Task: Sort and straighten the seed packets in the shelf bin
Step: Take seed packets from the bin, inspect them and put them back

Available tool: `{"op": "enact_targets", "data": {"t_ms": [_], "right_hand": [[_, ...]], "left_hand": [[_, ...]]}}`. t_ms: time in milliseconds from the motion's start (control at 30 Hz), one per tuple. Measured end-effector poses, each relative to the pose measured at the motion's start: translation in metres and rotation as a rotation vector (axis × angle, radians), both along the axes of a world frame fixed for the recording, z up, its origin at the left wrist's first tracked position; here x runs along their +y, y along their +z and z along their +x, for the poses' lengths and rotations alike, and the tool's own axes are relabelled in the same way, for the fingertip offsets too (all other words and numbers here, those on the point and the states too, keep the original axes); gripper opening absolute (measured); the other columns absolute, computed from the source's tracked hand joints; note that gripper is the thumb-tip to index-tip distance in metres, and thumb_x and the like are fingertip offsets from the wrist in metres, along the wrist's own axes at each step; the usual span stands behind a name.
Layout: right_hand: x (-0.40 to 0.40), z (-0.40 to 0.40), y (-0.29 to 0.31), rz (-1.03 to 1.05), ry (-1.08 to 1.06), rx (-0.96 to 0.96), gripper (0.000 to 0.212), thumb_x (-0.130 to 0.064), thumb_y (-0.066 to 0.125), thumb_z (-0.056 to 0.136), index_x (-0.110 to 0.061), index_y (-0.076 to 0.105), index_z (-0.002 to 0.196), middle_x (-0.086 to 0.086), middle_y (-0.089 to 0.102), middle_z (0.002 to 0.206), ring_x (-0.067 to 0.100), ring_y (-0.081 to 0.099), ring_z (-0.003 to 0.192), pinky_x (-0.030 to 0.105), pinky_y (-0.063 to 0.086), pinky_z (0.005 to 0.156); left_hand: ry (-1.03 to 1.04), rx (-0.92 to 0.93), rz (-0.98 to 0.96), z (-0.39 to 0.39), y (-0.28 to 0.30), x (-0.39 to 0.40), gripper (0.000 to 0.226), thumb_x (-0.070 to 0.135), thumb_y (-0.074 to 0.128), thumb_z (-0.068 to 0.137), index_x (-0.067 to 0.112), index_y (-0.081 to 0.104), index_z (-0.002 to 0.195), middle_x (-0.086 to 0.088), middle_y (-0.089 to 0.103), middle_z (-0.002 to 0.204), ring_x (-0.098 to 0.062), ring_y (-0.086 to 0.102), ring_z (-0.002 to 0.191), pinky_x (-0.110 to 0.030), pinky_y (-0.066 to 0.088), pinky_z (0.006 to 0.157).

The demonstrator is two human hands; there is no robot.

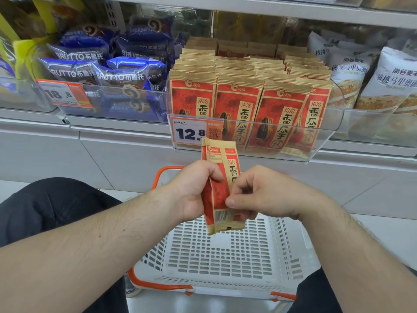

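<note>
Red-tan seed packets (220, 186) pinched between my left hand (194, 190) and right hand (259, 195); clear bin (327, 141) at 12 o'clock, basket (216, 256) at 6.

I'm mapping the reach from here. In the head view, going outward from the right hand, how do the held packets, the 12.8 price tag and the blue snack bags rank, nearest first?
1. Held packets: pinched by the right hand, just to its left.
2. 12.8 price tag: above and left, on the clear bin's front.
3. Blue snack bags: farthest, up on the shelf's left.
</note>
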State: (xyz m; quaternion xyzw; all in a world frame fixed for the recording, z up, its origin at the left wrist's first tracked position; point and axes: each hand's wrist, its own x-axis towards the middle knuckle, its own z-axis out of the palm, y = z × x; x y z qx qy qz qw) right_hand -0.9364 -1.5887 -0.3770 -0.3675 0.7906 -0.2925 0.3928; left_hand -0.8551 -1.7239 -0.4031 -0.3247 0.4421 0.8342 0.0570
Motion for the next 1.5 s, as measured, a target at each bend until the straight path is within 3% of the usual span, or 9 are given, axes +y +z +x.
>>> {"op": "enact_targets", "data": {"t_ms": [133,300,500,933,1067,1200,1333,1433,1500], "right_hand": [[0.004,-0.015,-0.008,0.034,-0.248,0.168,0.026,-0.030,0.071,0.089,-0.005,0.065,0.085,0.014,0.070,0.075,0.017,0.066,0.062,0.046,0.059,0.070],[0.001,-0.021,-0.009,-0.296,-0.521,-0.015,0.023,-0.029,0.066,0.094,-0.007,0.064,0.099,0.008,0.062,0.074,0.015,0.052,0.053,0.029,0.042,0.049],[-0.001,-0.018,-0.006,-0.474,-0.555,-0.053,0.030,-0.019,0.059,0.098,0.009,0.061,0.089,0.018,0.060,0.066,0.011,0.045,0.043,0.025,0.037,0.046],[-0.002,-0.011,-0.001,-0.561,-0.627,-0.060,0.045,-0.025,0.053,0.101,0.014,0.062,0.083,0.039,0.060,0.077,0.015,0.040,0.038,0.024,0.034,0.040],[-0.001,-0.011,-0.001,-0.536,-0.590,-0.060,0.046,-0.029,0.053,0.101,0.012,0.064,0.087,0.036,0.061,0.076,0.016,0.042,0.042,0.024,0.035,0.042],[0.008,-0.016,0.006,-0.385,-0.401,-0.087,0.031,-0.027,0.062,0.094,0.003,0.071,0.090,0.004,0.070,0.068,0.008,0.051,0.050,0.017,0.040,0.047],[0.013,-0.019,0.007,-0.318,-0.265,-0.125,0.023,-0.023,0.065,0.090,-0.003,0.074,0.098,0.015,0.076,0.087,0.015,0.062,0.063,0.019,0.044,0.051],[0.012,-0.020,0.005,-0.391,-0.347,-0.144,0.019,-0.017,0.064,0.091,0.000,0.073,0.092,0.014,0.073,0.076,0.013,0.059,0.055,0.021,0.043,0.049],[0.012,-0.022,0.004,-0.451,-0.408,-0.133,0.017,-0.017,0.063,0.092,-0.004,0.073,0.086,0.008,0.070,0.066,0.010,0.054,0.049,0.021,0.041,0.048]], "left_hand": [[-0.022,0.015,-0.048,0.001,0.001,-0.002,0.044,-0.002,0.037,0.078,0.003,0.067,0.109,-0.022,0.072,0.111,-0.040,0.069,0.095,-0.048,0.054,0.089],[-0.138,0.069,-0.066,0.003,0.007,-0.001,0.058,0.001,0.044,0.065,0.002,0.065,0.120,-0.020,0.072,0.108,-0.037,0.067,0.094,-0.047,0.053,0.090],[-0.026,0.234,-0.208,0.001,0.011,-0.001,0.025,0.021,0.051,0.100,0.013,0.070,0.114,-0.014,0.075,0.109,-0.027,0.072,0.094,-0.044,0.057,0.088],[0.061,0.338,-0.117,0.000,0.012,-0.006,0.040,0.038,0.046,0.101,0.010,0.069,0.119,-0.015,0.075,0.109,-0.026,0.074,0.093,-0.039,0.061,0.075],[0.071,0.331,-0.090,0.001,0.014,-0.005,0.039,0.038,0.047,0.099,0.011,0.070,0.115,-0.014,0.075,0.107,-0.025,0.074,0.092,-0.038,0.061,0.075],[0.104,0.305,-0.041,0.000,0.018,-0.008,0.042,0.041,0.045,0.101,0.012,0.067,0.122,-0.015,0.075,0.110,-0.027,0.074,0.094,-0.042,0.061,0.080],[0.095,0.309,-0.059,0.000,0.023,-0.013,0.044,0.044,0.043,0.101,0.013,0.066,0.124,-0.014,0.075,0.112,-0.027,0.074,0.095,-0.044,0.061,0.081],[0.003,0.309,-0.148,0.000,0.023,-0.014,0.038,0.036,0.049,0.099,0.014,0.066,0.124,-0.014,0.074,0.115,-0.031,0.071,0.106,-0.050,0.057,0.092],[-0.121,0.285,-0.284,0.002,0.022,-0.016,0.027,0.026,0.055,0.099,0.016,0.068,0.120,-0.011,0.075,0.112,-0.026,0.072,0.100,-0.045,0.060,0.084]]}}
